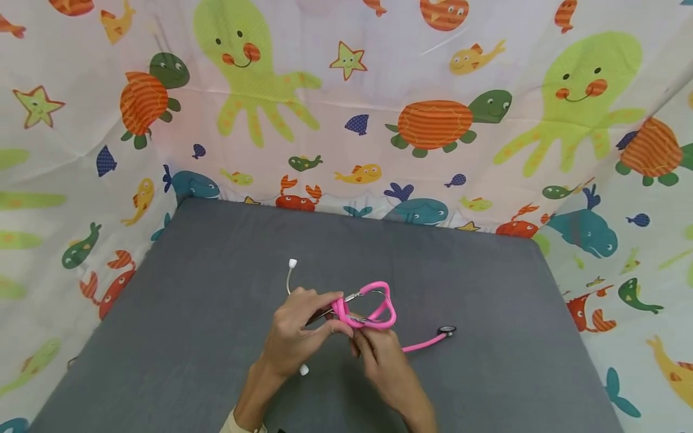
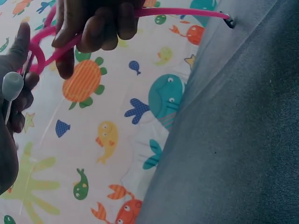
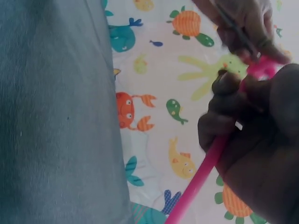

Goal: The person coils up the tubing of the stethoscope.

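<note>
A pink stethoscope (image 1: 387,319) is looped on itself above the grey table. With thumb and fingers my left hand (image 1: 300,325) pinches the looped tubing, close to where the metal ear tubes come out. White ear tips (image 1: 293,263) stick out on either side of this hand. My right hand (image 1: 387,361) curls round the pink tubing (image 3: 198,179) just below the loop, as the right wrist view also shows. From it the tube runs right to the dark-rimmed chest piece (image 1: 446,331). Part of the loop is hidden behind the fingers.
A grey cloth covers the table (image 1: 227,258). Behind it and at both sides hangs a white curtain (image 1: 325,168) printed with sea animals.
</note>
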The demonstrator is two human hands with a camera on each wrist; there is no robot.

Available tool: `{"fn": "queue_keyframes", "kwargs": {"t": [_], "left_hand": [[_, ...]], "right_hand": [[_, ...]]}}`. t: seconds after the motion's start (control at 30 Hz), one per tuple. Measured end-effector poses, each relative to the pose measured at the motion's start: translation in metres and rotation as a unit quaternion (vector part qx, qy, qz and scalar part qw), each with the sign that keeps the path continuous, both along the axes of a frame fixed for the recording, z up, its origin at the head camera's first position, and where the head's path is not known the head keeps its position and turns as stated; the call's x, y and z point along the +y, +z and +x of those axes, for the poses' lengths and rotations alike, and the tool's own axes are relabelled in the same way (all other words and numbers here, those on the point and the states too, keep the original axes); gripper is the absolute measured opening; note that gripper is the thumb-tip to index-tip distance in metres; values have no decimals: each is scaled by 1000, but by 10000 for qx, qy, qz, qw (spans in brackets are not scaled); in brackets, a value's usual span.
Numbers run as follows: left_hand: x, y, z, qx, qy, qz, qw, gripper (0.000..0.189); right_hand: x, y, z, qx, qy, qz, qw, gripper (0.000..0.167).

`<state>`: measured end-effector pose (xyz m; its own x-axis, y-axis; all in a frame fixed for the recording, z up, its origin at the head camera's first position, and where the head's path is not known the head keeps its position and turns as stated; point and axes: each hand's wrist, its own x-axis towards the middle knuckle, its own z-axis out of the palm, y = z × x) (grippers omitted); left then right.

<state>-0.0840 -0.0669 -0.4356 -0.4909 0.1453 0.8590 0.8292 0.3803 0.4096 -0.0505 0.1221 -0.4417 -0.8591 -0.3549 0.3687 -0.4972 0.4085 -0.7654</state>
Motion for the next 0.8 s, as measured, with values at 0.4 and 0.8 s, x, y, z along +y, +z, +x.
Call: {"fn": "queue_keyframes", "kwargs": {"t": [0.4, 0.8], "left_hand": [[-13, 3, -4, -272, 1347, -884, 9866, 49], [-8, 5, -2, 177, 373, -2316, 9719, 50]], "right_hand": [[-7, 22, 24, 1513, -792, 2040, 9640, 16], [24, 63, -10, 2799, -299, 2821, 9171, 23]]}}
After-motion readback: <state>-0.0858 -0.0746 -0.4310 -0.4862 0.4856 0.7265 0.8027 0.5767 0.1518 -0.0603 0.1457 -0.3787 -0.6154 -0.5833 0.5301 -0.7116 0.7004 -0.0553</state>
